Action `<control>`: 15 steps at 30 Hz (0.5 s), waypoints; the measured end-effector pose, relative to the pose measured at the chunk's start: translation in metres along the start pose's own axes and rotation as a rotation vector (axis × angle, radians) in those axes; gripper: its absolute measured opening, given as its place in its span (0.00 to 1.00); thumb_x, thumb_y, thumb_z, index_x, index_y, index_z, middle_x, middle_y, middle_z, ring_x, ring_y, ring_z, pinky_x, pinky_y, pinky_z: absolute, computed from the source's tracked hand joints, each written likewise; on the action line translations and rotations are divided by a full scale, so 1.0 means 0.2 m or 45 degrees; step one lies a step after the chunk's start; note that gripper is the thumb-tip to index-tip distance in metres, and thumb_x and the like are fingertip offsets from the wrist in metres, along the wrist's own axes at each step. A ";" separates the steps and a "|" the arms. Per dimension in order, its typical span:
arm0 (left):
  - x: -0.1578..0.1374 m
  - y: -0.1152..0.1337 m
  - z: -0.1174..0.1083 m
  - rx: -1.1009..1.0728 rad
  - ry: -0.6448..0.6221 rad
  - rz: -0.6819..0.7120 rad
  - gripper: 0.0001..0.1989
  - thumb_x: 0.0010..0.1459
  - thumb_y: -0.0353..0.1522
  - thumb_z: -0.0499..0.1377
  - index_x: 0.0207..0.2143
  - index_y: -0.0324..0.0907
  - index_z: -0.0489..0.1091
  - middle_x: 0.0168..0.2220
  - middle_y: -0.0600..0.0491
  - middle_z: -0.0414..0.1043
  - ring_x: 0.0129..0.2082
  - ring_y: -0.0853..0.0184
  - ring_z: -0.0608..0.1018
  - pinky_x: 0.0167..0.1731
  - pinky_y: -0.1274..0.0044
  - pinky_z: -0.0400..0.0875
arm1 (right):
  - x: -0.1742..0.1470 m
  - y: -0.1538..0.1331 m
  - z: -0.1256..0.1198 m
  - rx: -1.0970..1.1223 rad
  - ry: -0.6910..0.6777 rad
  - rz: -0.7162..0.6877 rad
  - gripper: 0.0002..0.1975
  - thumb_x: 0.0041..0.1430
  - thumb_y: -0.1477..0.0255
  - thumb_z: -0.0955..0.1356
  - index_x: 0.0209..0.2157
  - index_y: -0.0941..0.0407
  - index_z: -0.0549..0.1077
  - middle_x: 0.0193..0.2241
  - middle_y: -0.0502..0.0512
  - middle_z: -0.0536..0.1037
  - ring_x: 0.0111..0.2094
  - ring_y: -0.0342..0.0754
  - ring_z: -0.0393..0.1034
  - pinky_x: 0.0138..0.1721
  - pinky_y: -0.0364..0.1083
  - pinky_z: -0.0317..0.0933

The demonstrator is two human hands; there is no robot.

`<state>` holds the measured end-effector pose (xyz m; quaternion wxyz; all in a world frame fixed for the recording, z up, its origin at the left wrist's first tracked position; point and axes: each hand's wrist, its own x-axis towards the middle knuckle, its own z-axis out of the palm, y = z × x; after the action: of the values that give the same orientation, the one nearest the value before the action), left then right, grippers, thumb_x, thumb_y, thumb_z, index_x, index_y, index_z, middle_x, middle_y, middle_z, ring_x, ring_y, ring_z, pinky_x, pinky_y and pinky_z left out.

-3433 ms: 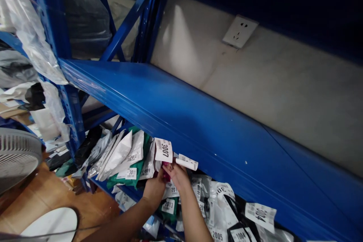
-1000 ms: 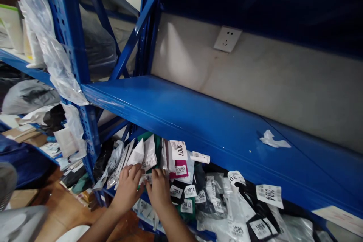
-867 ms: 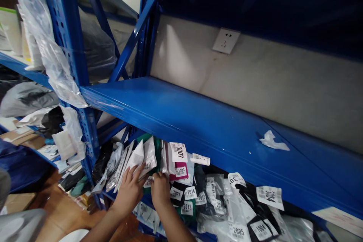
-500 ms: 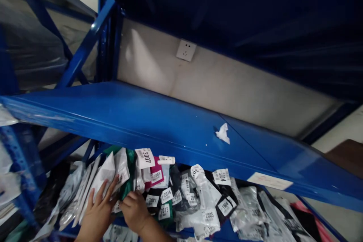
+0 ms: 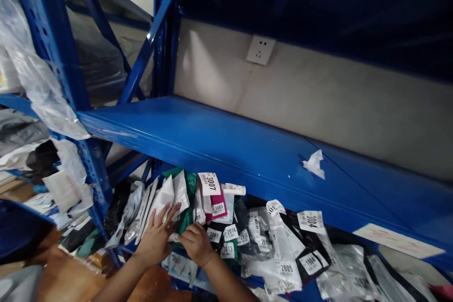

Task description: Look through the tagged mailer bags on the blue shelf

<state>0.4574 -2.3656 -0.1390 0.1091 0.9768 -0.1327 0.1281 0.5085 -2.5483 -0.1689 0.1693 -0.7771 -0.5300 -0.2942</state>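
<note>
A green bag (image 5: 188,198) stands near the left end of the lower shelf (image 5: 313,290), leaning among other packets, its bottom towards the shelf's front edge. The right hand (image 5: 196,244) is at its lower part, fingers curled in by a white label; whether they grip anything cannot be told. The left hand (image 5: 155,238) is just beside it, fingers spread and laid against the white bags (image 5: 164,193) to the left of the green one, not closed around them. Further towards the shelf's left end are more pale packets and a black bag (image 5: 118,203).

On the other side of the green bag stands a pink bag (image 5: 216,199) labelled 3003, with a tag (image 5: 211,184) reading 3007 above it and a curled paper (image 5: 235,189) beside that. Rightward along the shelf come packets labelled 3001, 2014, 2013 and 2012, then a clear bag (image 5: 262,268) marked 2005 overhanging the front edge, and a black packet (image 5: 314,243) marked 1004.

Above, the blue upper shelf (image 5: 198,132) carries a white scrap (image 5: 314,164); a paper strip (image 5: 399,239) is on its front edge. A socket (image 5: 261,50) sits on the wall behind.
</note>
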 end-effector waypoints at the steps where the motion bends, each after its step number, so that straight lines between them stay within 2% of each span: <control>1: 0.00 0.00 0.00 0.005 -0.012 0.005 0.31 0.44 0.43 0.63 0.53 0.57 0.64 0.66 0.54 0.45 0.65 0.48 0.48 0.59 0.49 0.43 | 0.00 0.00 0.00 0.020 -0.013 -0.027 0.11 0.64 0.73 0.60 0.32 0.54 0.72 0.24 0.47 0.74 0.31 0.44 0.63 0.34 0.46 0.56; 4: 0.00 -0.01 0.02 0.047 -0.036 0.026 0.37 0.42 0.49 0.63 0.56 0.57 0.60 0.66 0.54 0.44 0.65 0.48 0.49 0.58 0.50 0.46 | 0.02 -0.01 -0.03 0.082 -0.104 -0.065 0.10 0.63 0.73 0.60 0.31 0.54 0.72 0.26 0.48 0.74 0.32 0.43 0.64 0.35 0.44 0.58; 7: -0.03 0.00 0.09 0.162 0.029 0.013 0.35 0.48 0.47 0.60 0.59 0.56 0.56 0.65 0.55 0.48 0.64 0.51 0.52 0.56 0.54 0.53 | 0.05 -0.03 -0.06 0.091 -0.189 0.065 0.10 0.61 0.76 0.61 0.28 0.56 0.71 0.30 0.51 0.73 0.33 0.43 0.64 0.34 0.42 0.60; 9: -0.08 0.00 0.17 0.272 0.170 -0.040 0.30 0.53 0.39 0.57 0.59 0.55 0.56 0.63 0.55 0.54 0.62 0.53 0.56 0.54 0.57 0.57 | 0.06 -0.06 -0.09 0.122 -0.233 0.202 0.09 0.60 0.77 0.61 0.30 0.56 0.71 0.31 0.51 0.72 0.32 0.43 0.65 0.34 0.41 0.61; 12: -0.16 0.00 0.29 0.402 0.432 -0.062 0.25 0.55 0.31 0.54 0.56 0.52 0.63 0.57 0.54 0.66 0.56 0.56 0.66 0.51 0.64 0.60 | 0.07 -0.10 -0.12 0.210 -0.328 0.450 0.09 0.57 0.79 0.63 0.36 0.54 0.71 0.32 0.50 0.73 0.34 0.44 0.68 0.35 0.41 0.62; 15: -0.21 0.01 0.38 0.435 0.623 -0.004 0.19 0.56 0.32 0.55 0.51 0.50 0.68 0.47 0.52 0.75 0.43 0.61 0.74 0.45 0.70 0.65 | 0.09 -0.13 -0.15 0.209 -0.373 0.609 0.21 0.52 0.83 0.65 0.48 0.55 0.66 0.35 0.53 0.75 0.35 0.47 0.70 0.36 0.43 0.63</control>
<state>0.4340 -2.3755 -0.2225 -0.0281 0.9213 -0.0775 0.3801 0.4817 -2.5432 -0.1364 0.2178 -0.8979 -0.3728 -0.0865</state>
